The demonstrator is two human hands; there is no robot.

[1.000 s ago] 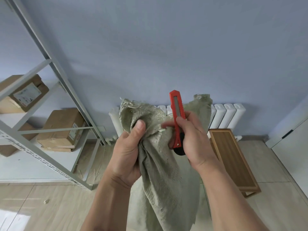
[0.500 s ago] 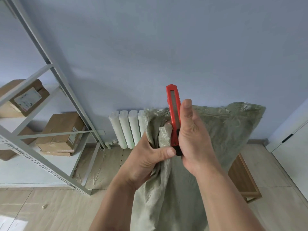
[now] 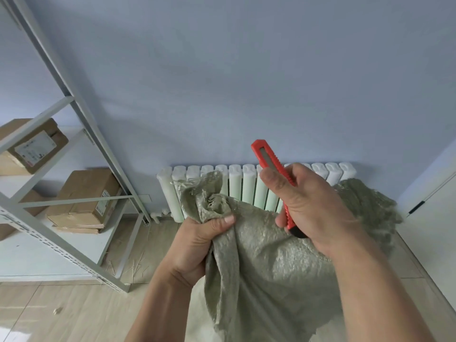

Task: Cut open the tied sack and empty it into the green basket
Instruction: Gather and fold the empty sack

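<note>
Head view: the left hand (image 3: 197, 245) is curled tight around a bunched part of the grey-green woven sack (image 3: 266, 267), thumb pressed across the cloth, with the sack's frayed top edge sticking up just above the fist. The gathered fabric falls from this grip toward the bottom of the frame, and the rest of the sack spreads to the right, behind and below the other hand, its far edge reaching up in front of the radiator's right end.

The right hand (image 3: 311, 206) is wrapped around a red utility knife (image 3: 276, 178), fingers closed on the lower handle and the thumb laid along its left side. The knife stands tilted, its upper end leaning up and left above the hand, its dark butt end poking out below the palm just over the sack. Whether any blade is extended cannot be told. Whether the hand's underside touches the cloth is hidden.

The two hands are near each other but apart, with a stretch of sack between them.

Behind the hands a white ribbed radiator (image 3: 237, 186) stands against a pale blue wall (image 3: 246, 82). To the left is a grey metal shelf frame (image 3: 74, 193) holding cardboard boxes (image 3: 84, 196) on white boards. The floor (image 3: 74, 312) is light wood-toned, with bits of straw scattered near the shelf's foot.
</note>
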